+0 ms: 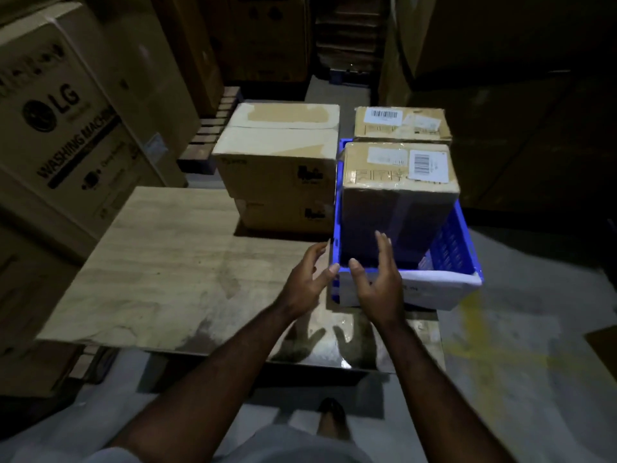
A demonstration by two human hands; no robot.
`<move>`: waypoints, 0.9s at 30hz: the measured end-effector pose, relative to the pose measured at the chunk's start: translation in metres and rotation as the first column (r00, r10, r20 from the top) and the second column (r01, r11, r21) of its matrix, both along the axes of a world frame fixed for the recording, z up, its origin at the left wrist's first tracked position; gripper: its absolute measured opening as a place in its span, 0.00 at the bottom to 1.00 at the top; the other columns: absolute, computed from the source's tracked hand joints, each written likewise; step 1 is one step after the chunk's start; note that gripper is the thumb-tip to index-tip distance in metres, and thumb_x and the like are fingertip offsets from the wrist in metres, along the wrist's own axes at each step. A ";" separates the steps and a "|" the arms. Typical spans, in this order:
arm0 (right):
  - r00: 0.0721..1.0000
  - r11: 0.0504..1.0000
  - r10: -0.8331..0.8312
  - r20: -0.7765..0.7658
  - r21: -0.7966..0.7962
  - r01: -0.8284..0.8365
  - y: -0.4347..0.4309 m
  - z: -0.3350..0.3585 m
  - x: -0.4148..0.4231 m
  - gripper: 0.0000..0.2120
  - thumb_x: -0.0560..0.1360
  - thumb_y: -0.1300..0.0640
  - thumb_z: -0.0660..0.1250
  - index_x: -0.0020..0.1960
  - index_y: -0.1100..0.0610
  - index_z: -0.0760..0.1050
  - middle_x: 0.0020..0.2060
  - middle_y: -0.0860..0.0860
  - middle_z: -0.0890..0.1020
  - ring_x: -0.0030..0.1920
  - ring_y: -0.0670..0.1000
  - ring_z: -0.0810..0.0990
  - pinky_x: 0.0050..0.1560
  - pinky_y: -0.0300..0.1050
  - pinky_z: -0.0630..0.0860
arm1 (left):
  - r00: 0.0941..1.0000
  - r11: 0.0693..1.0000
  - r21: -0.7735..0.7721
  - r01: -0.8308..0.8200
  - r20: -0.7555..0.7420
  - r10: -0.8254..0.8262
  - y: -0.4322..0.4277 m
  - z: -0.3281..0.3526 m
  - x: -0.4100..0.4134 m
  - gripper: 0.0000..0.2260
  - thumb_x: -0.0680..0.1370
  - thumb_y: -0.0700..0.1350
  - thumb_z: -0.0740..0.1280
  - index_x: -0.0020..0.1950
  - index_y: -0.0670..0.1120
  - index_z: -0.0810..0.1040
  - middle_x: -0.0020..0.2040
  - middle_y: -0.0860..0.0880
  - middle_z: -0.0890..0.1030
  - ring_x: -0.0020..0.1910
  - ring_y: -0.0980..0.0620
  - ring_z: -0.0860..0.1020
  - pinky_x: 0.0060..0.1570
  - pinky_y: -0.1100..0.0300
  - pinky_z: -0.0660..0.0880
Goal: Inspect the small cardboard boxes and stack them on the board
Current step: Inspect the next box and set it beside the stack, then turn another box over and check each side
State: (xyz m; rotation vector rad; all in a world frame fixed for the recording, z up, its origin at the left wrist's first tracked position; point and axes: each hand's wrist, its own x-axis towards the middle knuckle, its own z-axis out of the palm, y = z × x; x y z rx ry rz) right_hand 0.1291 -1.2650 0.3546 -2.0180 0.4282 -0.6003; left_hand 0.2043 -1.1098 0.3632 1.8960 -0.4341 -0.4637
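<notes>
Both hands are empty and spread in front of me. The left hand (307, 279) has its fingers loosely fanned and its thumb out toward the near left corner of the blue crate (455, 243); I think the thumb tip touches that corner, though the dim light leaves me unsure. The right hand (379, 284) is held palm inward, fingers straight and apart, over the crate's near rim, gripping nothing. Just beyond its fingertips the front box (399, 195) stands upright in the crate, taped down its near face. On top it has a white barcode label at the right and a paler label beside it that I cannot read. The rear box (400, 125) lies behind it with another barcode label; whether it sits in the crate I cannot tell. Left of the crate, two stacked boxes (277, 162) rest on the far part of the board (160, 269), each with a dark printed mark too blurred to read. On the large carton (63, 118) at far left I read "LG" and "WASHING MACHINE".
</notes>
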 end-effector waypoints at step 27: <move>0.203 0.402 0.603 -0.771 0.074 -0.913 0.460 -0.115 -0.086 0.26 0.81 0.53 0.70 0.77 0.56 0.71 0.68 0.56 0.81 0.67 0.57 0.79 0.69 0.50 0.73 | 0.588 0.825 0.266 -0.498 -0.596 0.547 0.550 -0.131 -0.197 0.13 0.81 0.57 0.68 0.50 0.47 0.78 0.48 0.46 0.81 0.40 0.49 0.77 0.38 0.58 0.71</move>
